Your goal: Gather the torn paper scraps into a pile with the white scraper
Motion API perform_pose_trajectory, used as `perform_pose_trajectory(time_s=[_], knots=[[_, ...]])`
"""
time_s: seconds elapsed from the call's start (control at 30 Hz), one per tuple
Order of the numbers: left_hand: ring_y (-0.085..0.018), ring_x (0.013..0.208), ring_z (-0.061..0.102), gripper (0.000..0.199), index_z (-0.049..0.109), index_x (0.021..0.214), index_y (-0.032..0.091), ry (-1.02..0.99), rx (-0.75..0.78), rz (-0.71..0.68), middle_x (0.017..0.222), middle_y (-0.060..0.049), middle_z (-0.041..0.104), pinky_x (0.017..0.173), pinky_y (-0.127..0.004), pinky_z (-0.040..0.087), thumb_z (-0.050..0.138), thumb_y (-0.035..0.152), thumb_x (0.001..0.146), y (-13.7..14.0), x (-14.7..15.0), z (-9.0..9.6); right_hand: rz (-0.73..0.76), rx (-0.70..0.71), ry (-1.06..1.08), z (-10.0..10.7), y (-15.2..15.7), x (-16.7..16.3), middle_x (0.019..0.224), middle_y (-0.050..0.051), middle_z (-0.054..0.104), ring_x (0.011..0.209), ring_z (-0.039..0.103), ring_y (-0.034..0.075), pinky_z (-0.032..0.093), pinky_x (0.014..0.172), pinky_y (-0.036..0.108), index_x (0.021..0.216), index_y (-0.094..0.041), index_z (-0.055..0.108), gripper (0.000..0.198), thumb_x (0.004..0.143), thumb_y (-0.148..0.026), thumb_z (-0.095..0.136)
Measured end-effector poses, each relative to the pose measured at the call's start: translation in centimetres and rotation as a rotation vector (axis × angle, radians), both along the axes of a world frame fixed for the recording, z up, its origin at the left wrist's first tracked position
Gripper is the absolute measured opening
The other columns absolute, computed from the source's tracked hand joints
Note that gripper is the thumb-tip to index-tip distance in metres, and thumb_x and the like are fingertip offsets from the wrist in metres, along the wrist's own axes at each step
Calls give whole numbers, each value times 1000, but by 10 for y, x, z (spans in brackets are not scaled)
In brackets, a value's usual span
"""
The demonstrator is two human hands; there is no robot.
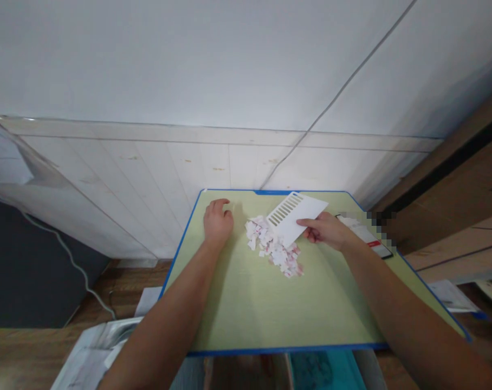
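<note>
My right hand (324,229) grips a flat white slotted sheet (305,211) by its near right edge. A row of narrow openings runs along the sheet's left side; whether it is card or plastic I cannot tell. Under and beside its lower left edge lies a loose heap of small white paper scraps (284,257), some with pink or red marks. To the left of the heap, apart from it, my left hand (218,221) rests on the yellow-green tabletop (238,303). Its fingers are loosely curved, with a gap between thumb and forefinger and nothing held.
A flat dark-edged item with white and red print (366,236) lies at the table's right, partly blurred out. The blue-edged table stands against a white panelled wall (197,173). A cable (339,92) runs down the wall. Beneath the table's front edge is a teal container (327,371).
</note>
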State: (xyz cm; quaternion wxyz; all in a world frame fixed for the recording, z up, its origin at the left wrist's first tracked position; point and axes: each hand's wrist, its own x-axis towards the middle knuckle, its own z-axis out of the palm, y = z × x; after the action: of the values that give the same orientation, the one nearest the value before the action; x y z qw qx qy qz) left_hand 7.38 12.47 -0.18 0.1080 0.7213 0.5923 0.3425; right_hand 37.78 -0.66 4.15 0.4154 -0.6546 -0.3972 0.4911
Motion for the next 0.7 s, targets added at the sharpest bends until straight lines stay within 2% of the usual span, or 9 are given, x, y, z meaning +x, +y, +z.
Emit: perform_pose_trajectory(time_s=[0.1,0.2,0.4,0.6,0.7], knots=[[-31,137,68,45,72,129,20,-71,35,16,140,-14,76,126,-45,51,50,6,92,2,0,-2,4,92,-40,1,-4,-26,59,6,74,42,58,13,42,41,24,72,-18,73,29,78,-43,86],[-31,138,68,43,72,127,19,-100,45,24,137,-15,76,127,-44,50,50,7,92,3,0,-3,0,119,-97,0,-6,-44,57,9,73,41,61,16,46,41,27,65,-18,72,28,80,-39,83],[-31,136,69,38,72,120,23,-103,40,9,132,-13,76,127,-47,50,50,9,92,1,-1,-4,-121,171,-194,7,-10,-54,54,7,70,37,56,14,42,39,24,59,-21,67,28,84,-31,74],[-29,136,68,35,72,116,26,-92,-6,24,133,-12,76,128,-45,50,50,9,93,-2,-3,-2,-19,121,-180,1,-4,-93,64,9,78,39,60,15,42,38,24,68,-19,77,26,89,-34,77],[-29,135,68,34,72,114,25,-112,20,31,131,-12,76,128,-44,50,51,9,93,1,-4,-6,-40,119,-212,-4,-2,-84,62,8,77,37,57,12,40,36,22,68,-18,77,24,89,-31,80]])
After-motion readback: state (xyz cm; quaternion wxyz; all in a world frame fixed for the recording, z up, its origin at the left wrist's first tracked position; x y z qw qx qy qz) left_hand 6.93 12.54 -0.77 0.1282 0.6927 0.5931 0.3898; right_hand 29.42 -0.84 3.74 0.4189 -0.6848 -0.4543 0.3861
